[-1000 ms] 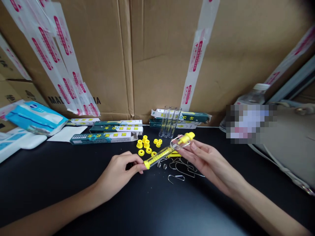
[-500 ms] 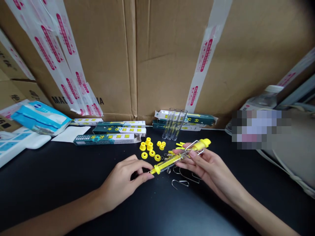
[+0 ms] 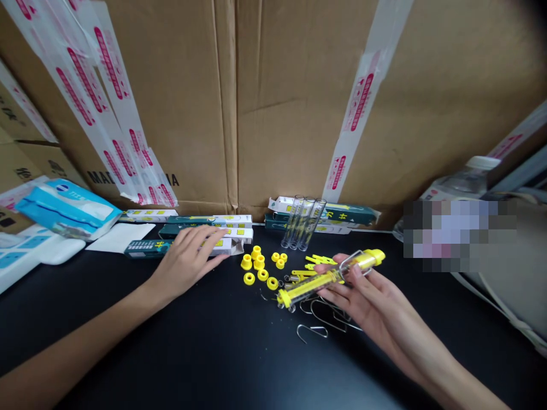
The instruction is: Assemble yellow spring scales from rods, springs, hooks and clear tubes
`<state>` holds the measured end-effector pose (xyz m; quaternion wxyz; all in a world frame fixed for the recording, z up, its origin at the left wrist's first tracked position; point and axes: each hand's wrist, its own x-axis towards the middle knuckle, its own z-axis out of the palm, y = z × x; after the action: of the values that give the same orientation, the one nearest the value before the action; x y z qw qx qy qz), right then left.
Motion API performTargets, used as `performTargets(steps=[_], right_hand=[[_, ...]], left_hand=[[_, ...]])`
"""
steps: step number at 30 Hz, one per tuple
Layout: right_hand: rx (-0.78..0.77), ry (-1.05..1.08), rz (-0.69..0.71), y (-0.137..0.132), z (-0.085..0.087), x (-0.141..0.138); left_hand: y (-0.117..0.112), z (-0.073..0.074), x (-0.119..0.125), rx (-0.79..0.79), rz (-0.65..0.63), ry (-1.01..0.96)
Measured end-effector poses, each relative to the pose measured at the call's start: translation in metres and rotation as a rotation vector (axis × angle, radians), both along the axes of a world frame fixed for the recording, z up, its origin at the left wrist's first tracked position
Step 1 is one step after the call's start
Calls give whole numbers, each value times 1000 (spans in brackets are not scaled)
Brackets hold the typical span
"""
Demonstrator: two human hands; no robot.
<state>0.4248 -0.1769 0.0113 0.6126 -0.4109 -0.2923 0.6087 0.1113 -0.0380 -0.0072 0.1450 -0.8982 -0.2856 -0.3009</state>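
My right hand (image 3: 370, 296) holds a spring scale (image 3: 310, 286), a clear tube with yellow ends and a wire handle. It slants across the fingers, its yellow cap up to the right and its other end low over the table. My left hand (image 3: 182, 263) lies over the nearest of the slim cardboard boxes (image 3: 147, 247), fingers stretched out and apart; whether they press on it I cannot tell. Between the hands are several yellow collars (image 3: 258, 262). Below and behind the scale lie wire hooks (image 3: 314, 331) and yellow strips (image 3: 318, 259), partly hidden.
Clear tubes (image 3: 301, 225) stand leaning by more slim boxes (image 3: 359, 214) against a large taped carton (image 3: 277, 142). At the left are a blue tissue pack (image 3: 72, 208) and a white power strip (image 3: 25, 253). A bottle (image 3: 465, 181) and a pale bag (image 3: 508, 273) are right.
My left hand has let go of the scale's lower end and moved left and away from me to the boxes. My right hand has shifted slightly right with the spring scale.
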Motion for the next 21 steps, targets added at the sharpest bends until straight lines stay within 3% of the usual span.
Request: performTargets(steps=[3, 13, 21], right_hand=[[-3, 22, -2, -2, 2, -2], [-38, -57, -42, -7, 2, -5], [-36, -39, -42, -8, -3, -5]], left_hand=[[8, -4, -4, -44, -16, 51], [-5, 0, -4, -77, -4, 107], [-5, -5, -3, -136, 36, 45]])
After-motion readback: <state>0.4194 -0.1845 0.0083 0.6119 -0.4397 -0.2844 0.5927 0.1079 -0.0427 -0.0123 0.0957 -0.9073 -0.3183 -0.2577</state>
